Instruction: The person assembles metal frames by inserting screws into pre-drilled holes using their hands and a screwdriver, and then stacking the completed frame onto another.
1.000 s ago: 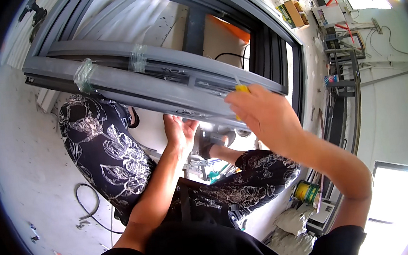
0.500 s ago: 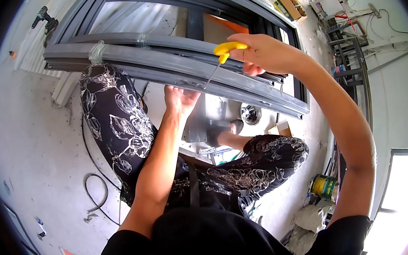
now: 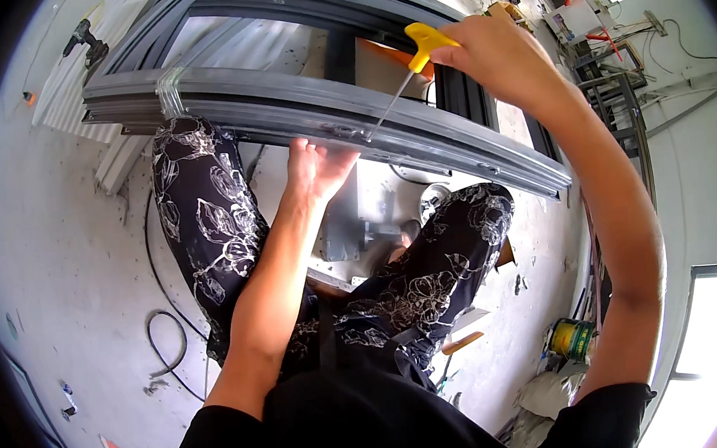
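Note:
A grey metal window frame [image 3: 453,143] lies across in front of me, made of several long profiles. My right hand [image 3: 501,54] is closed round the yellow handle of a T-handle hex key [image 3: 425,43]. Its thin shaft slants down and left to the near profile, where the tip meets the frame close to a small slot. Just left of that tip, my left hand [image 3: 319,168] grips the near edge of the frame. Its fingertips are partly hidden against the profile.
A cordless drill [image 3: 86,43] lies at the far left. Clear wrap [image 3: 170,94] binds the profiles near my left knee. A black cable [image 3: 184,343] curls on the floor at left. A round metal bowl [image 3: 432,200] sits beyond my right knee; a yellow-green bucket [image 3: 571,339] stands at right.
My right hand and the hex key's handle have moved right and farther away, while the tip stays at the profile. My right leg has swung up toward the frame.

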Motion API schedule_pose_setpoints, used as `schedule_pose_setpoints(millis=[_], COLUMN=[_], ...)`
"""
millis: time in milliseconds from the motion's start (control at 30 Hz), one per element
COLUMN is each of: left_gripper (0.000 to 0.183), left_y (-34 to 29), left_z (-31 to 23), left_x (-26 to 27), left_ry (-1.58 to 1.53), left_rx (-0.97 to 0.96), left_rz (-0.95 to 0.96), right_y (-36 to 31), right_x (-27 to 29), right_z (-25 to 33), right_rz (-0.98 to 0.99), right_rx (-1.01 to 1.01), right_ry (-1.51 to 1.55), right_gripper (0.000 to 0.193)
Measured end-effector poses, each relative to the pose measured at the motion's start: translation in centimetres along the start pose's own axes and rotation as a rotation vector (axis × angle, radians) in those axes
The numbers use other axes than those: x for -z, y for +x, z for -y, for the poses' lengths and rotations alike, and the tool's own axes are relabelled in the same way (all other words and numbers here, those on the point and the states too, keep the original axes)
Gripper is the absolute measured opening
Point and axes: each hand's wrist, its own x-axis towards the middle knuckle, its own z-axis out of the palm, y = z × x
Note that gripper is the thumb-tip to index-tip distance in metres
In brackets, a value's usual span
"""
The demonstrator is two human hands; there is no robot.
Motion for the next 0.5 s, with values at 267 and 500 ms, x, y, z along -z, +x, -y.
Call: schedule_pose_setpoints(millis=[267,500], left_gripper=[0.044,0.045], left_y=[-0.8,-1.0], left_z=[1.0,1.0], left_x=[0.2,-0.5], left_ry=[0.113,0.134], left_rx=[-0.083,-0.111], left_rz=[-0.024,-0.047], right_y=[-0.8,-1.3], right_x=[-0.7,-0.8], right_z=[-0.1,-0.1], right_rz=[-0.073,-0.049], right_rx=[0.024,0.006], right_ry=[0.045,0.123], right_gripper=[0.037,0.044])
